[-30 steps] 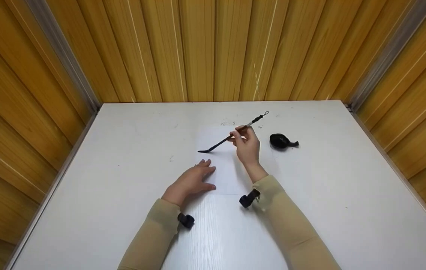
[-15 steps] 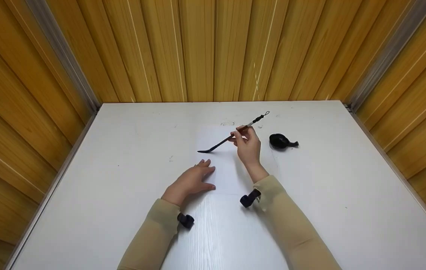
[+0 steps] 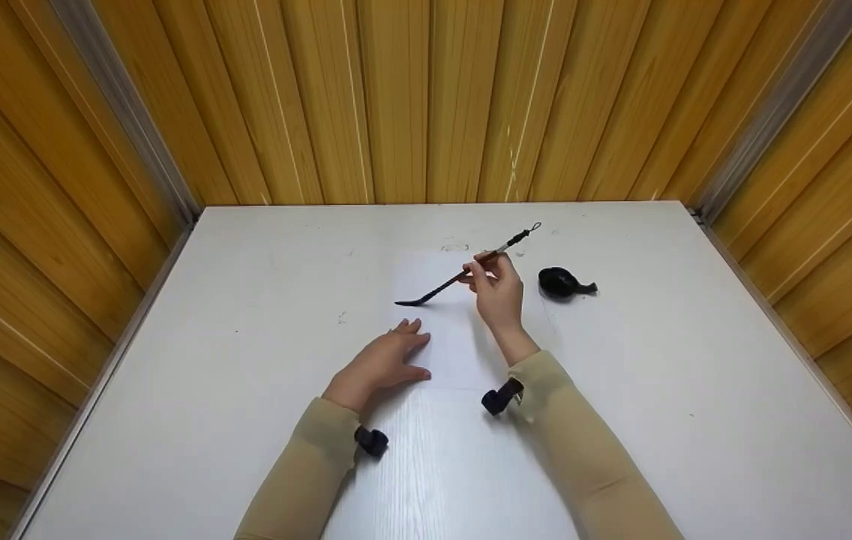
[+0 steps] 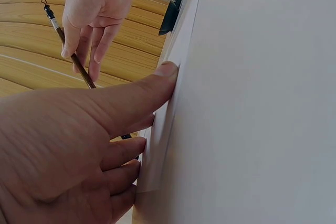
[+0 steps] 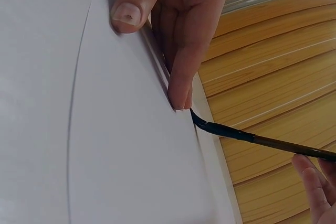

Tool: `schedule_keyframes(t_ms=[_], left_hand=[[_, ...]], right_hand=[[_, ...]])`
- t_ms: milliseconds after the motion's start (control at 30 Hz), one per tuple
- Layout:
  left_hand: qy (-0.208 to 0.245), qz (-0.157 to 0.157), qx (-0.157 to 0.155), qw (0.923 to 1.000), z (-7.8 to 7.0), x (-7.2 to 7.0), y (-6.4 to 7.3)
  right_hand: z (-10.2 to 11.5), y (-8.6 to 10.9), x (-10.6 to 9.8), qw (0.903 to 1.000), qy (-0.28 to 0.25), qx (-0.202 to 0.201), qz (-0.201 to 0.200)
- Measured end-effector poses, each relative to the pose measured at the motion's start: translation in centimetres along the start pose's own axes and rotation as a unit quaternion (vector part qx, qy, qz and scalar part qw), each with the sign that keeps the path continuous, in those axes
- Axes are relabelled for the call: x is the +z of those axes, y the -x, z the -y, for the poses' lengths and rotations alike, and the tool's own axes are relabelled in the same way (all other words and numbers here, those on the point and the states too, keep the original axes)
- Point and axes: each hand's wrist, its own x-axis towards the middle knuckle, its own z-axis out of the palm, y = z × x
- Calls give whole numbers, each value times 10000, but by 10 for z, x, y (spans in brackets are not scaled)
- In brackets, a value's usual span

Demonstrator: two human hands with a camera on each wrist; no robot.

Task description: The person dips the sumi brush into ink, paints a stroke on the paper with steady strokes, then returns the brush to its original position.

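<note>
A sheet of white paper (image 3: pixel 456 349) lies flat on the white table (image 3: pixel 291 285). My left hand (image 3: pixel 377 367) rests on its left edge, thumb and fingers spread and fairly straight. Between the thumb and fingers of my right hand (image 3: pixel 499 296) is a calligraphy brush (image 3: pixel 442 288), held slanted with its looped end up and to the right. Its dark bristles (image 5: pixel 198 119) bend against the sheet, just beyond the left fingertips in the head view. In the left wrist view, my left thumb (image 4: pixel 167 71) is down on the paper, and my left hand partly covers the brush.
Right of the paper stands a small black dish with a short handle (image 3: pixel 559 283). Faint dark smudges (image 3: pixel 455 247) mark the table behind the sheet. Wood-patterned panels (image 3: pixel 396 97) rise behind the table and at both sides.
My right hand and the looped end of the brush have shifted very slightly right. The bristle tip and my left hand stay in place.
</note>
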Motion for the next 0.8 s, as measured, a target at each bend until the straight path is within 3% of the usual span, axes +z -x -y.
schedule_keyframes(t_ms=[533,800], left_hand=[[64,47,17,10000,0,0,1],[20,28,20,10000,-1,-1,1]], right_hand=[[-3,-1,-5,9999,28,-168,33],[-1,-1,-7,10000,-1,6,3]])
